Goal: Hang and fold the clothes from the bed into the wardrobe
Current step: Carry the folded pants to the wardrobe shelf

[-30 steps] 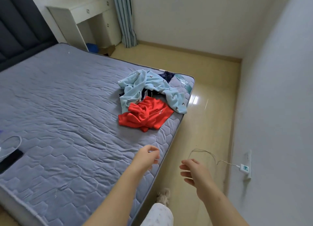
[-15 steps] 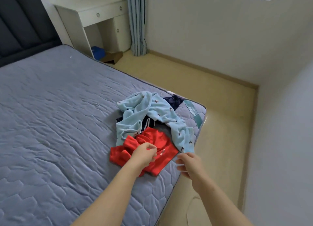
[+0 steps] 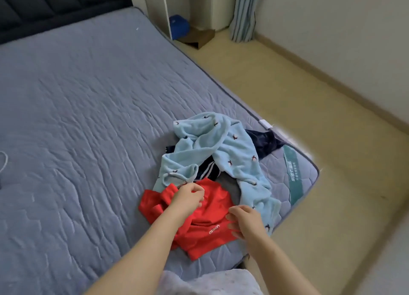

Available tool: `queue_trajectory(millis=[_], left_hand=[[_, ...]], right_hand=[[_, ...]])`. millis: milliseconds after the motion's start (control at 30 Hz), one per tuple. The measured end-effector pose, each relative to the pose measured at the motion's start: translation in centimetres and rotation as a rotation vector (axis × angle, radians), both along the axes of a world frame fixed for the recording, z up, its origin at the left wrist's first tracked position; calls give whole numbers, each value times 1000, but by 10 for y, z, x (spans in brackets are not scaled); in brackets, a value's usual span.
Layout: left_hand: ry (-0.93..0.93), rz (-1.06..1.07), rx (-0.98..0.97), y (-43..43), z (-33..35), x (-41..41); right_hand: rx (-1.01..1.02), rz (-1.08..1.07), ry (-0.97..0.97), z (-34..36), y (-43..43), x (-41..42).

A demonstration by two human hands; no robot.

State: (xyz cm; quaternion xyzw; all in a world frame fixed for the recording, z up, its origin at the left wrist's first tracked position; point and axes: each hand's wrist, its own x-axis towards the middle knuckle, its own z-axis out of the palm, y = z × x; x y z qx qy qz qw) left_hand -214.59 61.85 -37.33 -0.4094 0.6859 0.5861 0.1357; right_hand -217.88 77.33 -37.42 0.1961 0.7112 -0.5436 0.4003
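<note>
- Here the red shirt (image 3: 208,226) lies crumpled on the bed (image 3: 88,117), close to its right edge and a little short of the corner; white lettering shows on the cloth.
- The left hand (image 3: 188,198) is on the shirt's upper part, its fingers (image 3: 198,194) curled down and pinching a fold of the red cloth.
- The right hand (image 3: 245,225) is at the shirt's right side, its fingers (image 3: 232,217) bent and spread with the tips at the cloth; they are blurred, so I cannot tell whether they have hold of it.
- A light blue garment (image 3: 223,144) with small dark figures lies just past the shirt, touching it, and one long part runs down along the bed's right edge beside the right hand.
- Under the blue garment a dark striped piece (image 3: 209,168) and a grey piece (image 3: 231,185) show, and a navy garment (image 3: 263,142) sticks out toward the corner.
- A teal label (image 3: 294,173) is sewn on the bed at that corner.
- A dark headboard (image 3: 44,2) stands at the far end of the bed, and a thin white cable (image 3: 4,159) lies at its left edge.
- On the floor (image 3: 309,117) beyond the bed stand a white cabinet (image 3: 159,7), a blue thing (image 3: 178,24), a brown box (image 3: 199,37) and a striped curtain (image 3: 243,11).
</note>
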Motion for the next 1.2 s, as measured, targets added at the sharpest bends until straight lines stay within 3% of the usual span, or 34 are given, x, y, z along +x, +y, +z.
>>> queue_trajectory(millis=[233,400,733,900,1000,1133,1200], left_hand=[[-215,265,16,24,-73,-70],[-247,368,-59,31,-134,-117],[-212,205,-395,25,-265,-182],[-313,68,-677,15,-294,-196],[-324,-101,-663,11,-307,-206],[-554,-433,-640,12,-314,-216],[-576,-449,-608,18,-309,-214]], right_hand=[[78,234,-97,-52,1,-120],[107,341,-145,-118,-14,-165],[168,451,-200,-247,-32,-173],[155,368,10,-265,-24,-190],[129,345,90,-262,-18,-205],[195,317,175,-257,-8,-231],[227,324,193,-255,-3,-238]])
